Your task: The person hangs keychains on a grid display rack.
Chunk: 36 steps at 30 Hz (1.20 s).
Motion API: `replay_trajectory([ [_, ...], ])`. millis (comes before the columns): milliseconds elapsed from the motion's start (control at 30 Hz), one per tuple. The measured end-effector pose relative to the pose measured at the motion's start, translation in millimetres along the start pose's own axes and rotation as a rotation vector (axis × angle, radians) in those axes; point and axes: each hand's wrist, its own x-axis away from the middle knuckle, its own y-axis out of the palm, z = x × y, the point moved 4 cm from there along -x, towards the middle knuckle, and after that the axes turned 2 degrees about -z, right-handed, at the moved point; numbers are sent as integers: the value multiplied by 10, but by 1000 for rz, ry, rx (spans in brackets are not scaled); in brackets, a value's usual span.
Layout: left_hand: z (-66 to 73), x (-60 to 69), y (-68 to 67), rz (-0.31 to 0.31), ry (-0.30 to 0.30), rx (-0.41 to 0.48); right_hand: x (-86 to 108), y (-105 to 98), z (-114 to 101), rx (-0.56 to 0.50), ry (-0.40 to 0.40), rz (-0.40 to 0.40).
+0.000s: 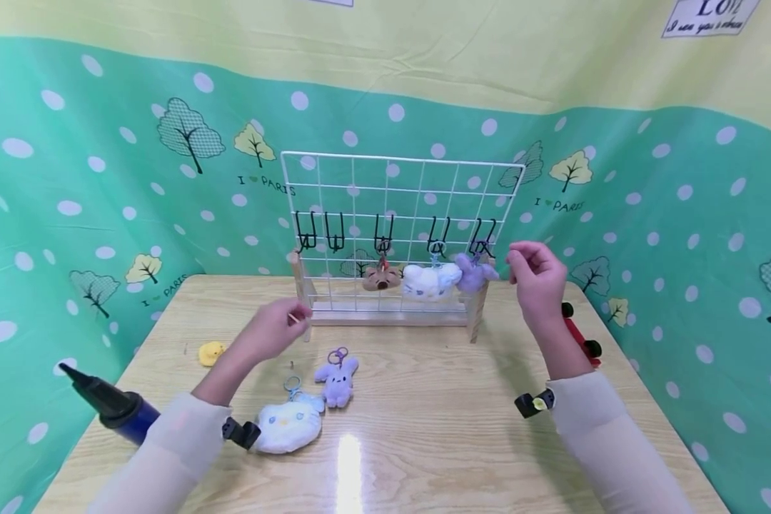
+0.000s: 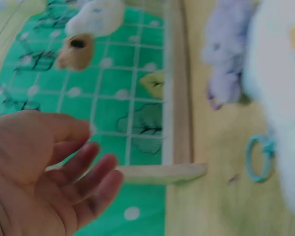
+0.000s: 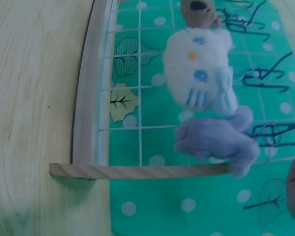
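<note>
My right hand (image 1: 540, 282) is raised at the right end of a white wire grid rack (image 1: 403, 162), its fingers bent loosely with nothing visible in them. Just left of it, a purple rabbit plush keychain (image 1: 472, 273) hangs from a black hook. Beside that hang a white cat plush keychain (image 1: 429, 281) and a brown bear plush keychain (image 1: 381, 278). Near the rack's left foot hovers my left hand (image 1: 276, 330), fingers relaxed and holding nothing. Below it on the table lie another white cat plush (image 1: 289, 426) and a purple rabbit plush (image 1: 338, 383), both with key rings.
Two black hooks (image 1: 335, 239) at the rack's left carry nothing. A yellow duck-like toy (image 1: 210, 353) sits on the table's left, near a black-tipped blue object (image 1: 118, 407). Behind my right forearm is a red item with black wheels (image 1: 578, 335). A patterned green curtain surrounds the table.
</note>
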Motion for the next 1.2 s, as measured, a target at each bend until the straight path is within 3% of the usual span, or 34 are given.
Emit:
replay_trajectory([
  [67, 2, -21, 141, -82, 14, -37, -31, -15, 87, -33, 39, 36],
  [167, -50, -71, 314, -155, 4, -100, -69, -8, 240, -23, 104, 80],
  [367, -202, -153, 537, -225, -10, -189, -100, 88, 591, 196, 193, 43],
  [467, -194, -179, 574, -231, 17, -227, -119, 125, 689, 260, 239, 12],
  [767, -120, -271, 705, -262, 103, -295, -192, 192, 748, 285, 286, -40],
  [900, -133, -294, 758, -288, 78, -321, -219, 187, 762, 285, 303, -41],
  [1200, -132, -270, 796, -271, 42, -317, -226, 182, 744, 281, 311, -61],
])
